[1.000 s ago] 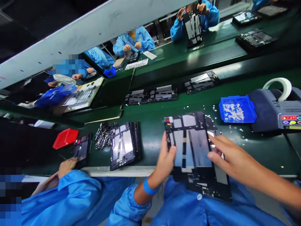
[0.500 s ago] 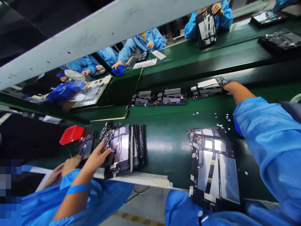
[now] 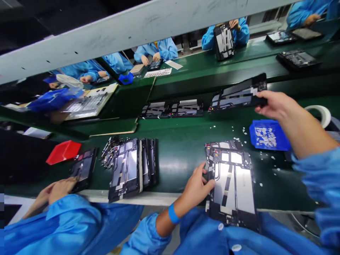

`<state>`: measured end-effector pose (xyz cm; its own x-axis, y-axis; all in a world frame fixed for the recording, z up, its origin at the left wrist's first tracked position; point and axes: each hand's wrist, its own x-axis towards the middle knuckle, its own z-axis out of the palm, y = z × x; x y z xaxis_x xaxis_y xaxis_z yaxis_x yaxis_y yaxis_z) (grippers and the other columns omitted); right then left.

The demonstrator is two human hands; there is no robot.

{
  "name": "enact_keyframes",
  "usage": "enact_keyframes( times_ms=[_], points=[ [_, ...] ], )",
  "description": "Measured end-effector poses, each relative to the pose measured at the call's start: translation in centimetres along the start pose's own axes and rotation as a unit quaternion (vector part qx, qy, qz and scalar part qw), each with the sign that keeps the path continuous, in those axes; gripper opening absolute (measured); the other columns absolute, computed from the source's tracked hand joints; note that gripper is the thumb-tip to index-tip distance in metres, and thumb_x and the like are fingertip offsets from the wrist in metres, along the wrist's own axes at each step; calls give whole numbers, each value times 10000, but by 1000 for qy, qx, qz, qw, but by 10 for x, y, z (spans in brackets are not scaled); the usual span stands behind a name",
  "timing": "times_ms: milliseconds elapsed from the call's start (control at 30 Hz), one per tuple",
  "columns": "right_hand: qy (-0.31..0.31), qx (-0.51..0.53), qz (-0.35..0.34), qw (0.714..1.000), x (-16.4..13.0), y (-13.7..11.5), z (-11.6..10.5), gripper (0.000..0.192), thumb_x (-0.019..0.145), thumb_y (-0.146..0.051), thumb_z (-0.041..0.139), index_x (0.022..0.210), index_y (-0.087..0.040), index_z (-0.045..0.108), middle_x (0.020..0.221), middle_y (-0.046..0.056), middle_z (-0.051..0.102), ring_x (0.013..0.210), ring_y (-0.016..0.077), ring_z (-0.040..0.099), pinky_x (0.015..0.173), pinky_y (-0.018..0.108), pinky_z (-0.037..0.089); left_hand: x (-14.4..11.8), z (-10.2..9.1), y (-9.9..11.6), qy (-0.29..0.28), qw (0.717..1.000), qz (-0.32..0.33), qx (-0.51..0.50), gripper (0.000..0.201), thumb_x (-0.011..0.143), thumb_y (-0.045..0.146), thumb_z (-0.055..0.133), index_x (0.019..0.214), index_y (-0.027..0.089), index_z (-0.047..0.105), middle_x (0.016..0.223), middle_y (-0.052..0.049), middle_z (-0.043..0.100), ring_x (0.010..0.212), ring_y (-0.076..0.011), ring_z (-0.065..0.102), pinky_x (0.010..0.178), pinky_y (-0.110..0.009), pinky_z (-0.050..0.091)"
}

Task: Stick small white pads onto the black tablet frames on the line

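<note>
My right hand point(image 3: 275, 104) grips the right end of an opened tablet point(image 3: 241, 94), tilted up at the conveyor's near edge. Its inner side shows grey panels and dark strips. My left hand point(image 3: 196, 184), with a blue wristband, is at the left edge of another opened tablet point(image 3: 236, 187) at the bench's front edge. Its fingers are apart and the thumb overlaps that edge; firm contact is unclear. A further opened tablet point(image 3: 225, 145) lies partly hidden beneath it. Two more opened tablets, one on the left point(image 3: 155, 109) and one on the right point(image 3: 186, 107), lie along the conveyor.
A stack of opened tablets point(image 3: 127, 166) stands left, beside a pile of small parts point(image 3: 108, 154). A blue bin point(image 3: 284, 136) holds white scraps; a tape roll point(image 3: 322, 115) is behind it. A co-worker's hands point(image 3: 62, 187) work near a red bin point(image 3: 63, 152). A beam point(image 3: 119, 32) crosses overhead.
My left hand has moved right, from the left stack to the tablet before me. My right hand has raised the right end of a tablet off the surface. The view has shifted right.
</note>
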<state>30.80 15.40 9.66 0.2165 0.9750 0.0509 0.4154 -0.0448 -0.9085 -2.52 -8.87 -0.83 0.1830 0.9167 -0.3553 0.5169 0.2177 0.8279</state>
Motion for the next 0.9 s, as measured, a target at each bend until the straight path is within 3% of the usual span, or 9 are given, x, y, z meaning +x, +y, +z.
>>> enact_keyframes(
  times_ms=[133,267,367,467,567,633,767,833,900],
  points=[
    [-62,99,69,991,-121,14,-37,420,1006,-245,351,1279,-117,644,1191,277,706,846,283,679,613,421,539,4,15,-2,-19,999,-5,-41,761,820,263,764,1508,199,448,1053,-48,692,877,-213,673,856,-364,555],
    [28,244,185,952,-235,36,-60,303,933,-385,558,1145,-320,765,1212,152,750,897,343,708,609,478,592,-5,15,-3,0,984,26,-179,442,819,233,712,1239,186,583,1137,-72,706,1069,-234,671,970,-353,522],
    [96,366,272,885,-292,42,-57,376,764,-415,808,1133,-350,784,1224,58,767,1028,302,726,750,397,665,0,16,0,34,972,52,-228,339,805,270,703,1122,184,616,1102,-70,707,1062,-238,660,984,-350,506],
    [100,425,317,842,-329,37,-35,521,653,-389,922,1153,-359,778,1202,29,786,1074,278,731,786,335,666,16,21,3,60,962,76,-254,377,819,279,686,1175,175,621,1180,-94,714,1121,-251,650,1022,-364,495],
    [40,463,351,813,-351,30,2,465,651,-382,941,1084,-314,785,1151,42,800,1065,287,731,854,383,654,30,24,0,65,970,92,-215,415,866,291,667,1259,166,612,1226,-114,709,1148,-259,645,1043,-383,492],
    [-7,489,353,797,-360,31,30,408,700,-403,925,1066,-296,779,1152,47,796,1075,288,722,935,438,624,31,24,-6,63,985,96,-126,455,904,308,654,1334,167,605,1189,-112,704,1098,-257,645,1015,-393,504],
    [-102,468,331,813,-372,43,71,446,769,-579,866,1057,-251,776,1080,83,789,1012,273,716,963,468,578,25,14,-16,61,992,107,39,503,1013,354,539,1489,190,555,1155,-116,681,1067,-270,621,1026,-432,497],
    [-231,407,317,825,-377,48,74,568,731,-709,838,997,-210,785,988,111,787,911,270,722,877,442,584,25,6,-15,80,989,122,38,482,1078,362,401,1504,195,553,1277,-136,659,1202,-272,591,1124,-443,443],
    [-383,307,268,829,-379,49,63,603,717,-730,829,1017,-208,801,1001,124,791,883,267,722,835,410,576,28,-1,-11,104,986,130,28,486,1100,360,338,1500,199,560,1346,-134,638,1276,-260,563,1160,-426,415]
  ],
)
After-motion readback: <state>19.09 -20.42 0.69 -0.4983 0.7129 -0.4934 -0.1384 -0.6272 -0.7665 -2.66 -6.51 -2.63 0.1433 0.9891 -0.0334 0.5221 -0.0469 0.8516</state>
